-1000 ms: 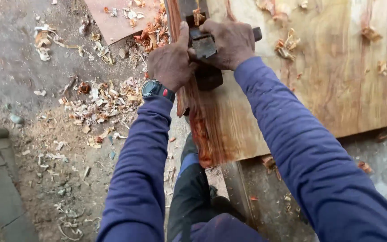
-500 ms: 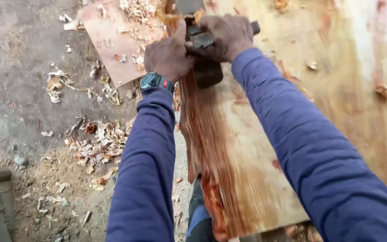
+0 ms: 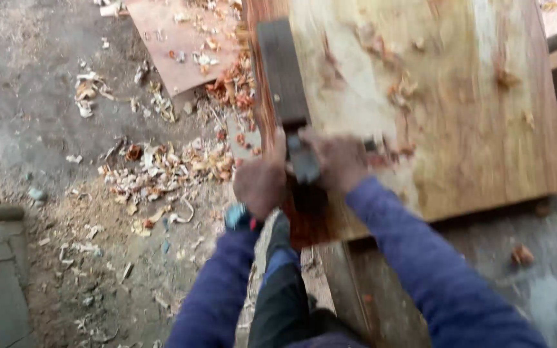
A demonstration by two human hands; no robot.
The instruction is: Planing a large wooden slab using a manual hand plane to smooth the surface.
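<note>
Head view, blurred: both hands grip a dark plane (image 3: 286, 84) lying along the left edge of a wide board (image 3: 433, 109); the left hand (image 3: 260, 183) and right hand (image 3: 336, 161) close on its near end. Shavings (image 3: 162, 171) litter the floor leftward; the board's face lies open rightward.

Soft, even daylight fills the scene, with no glare and only faint shadows under the wooden board (image 3: 459, 129). Motion blur smears nearly everything, heaviest on the left hand (image 3: 260, 187), the right hand (image 3: 338, 162) and the dark plane (image 3: 286, 84). The wood shavings (image 3: 162, 171) on the ground look soft too.
</note>
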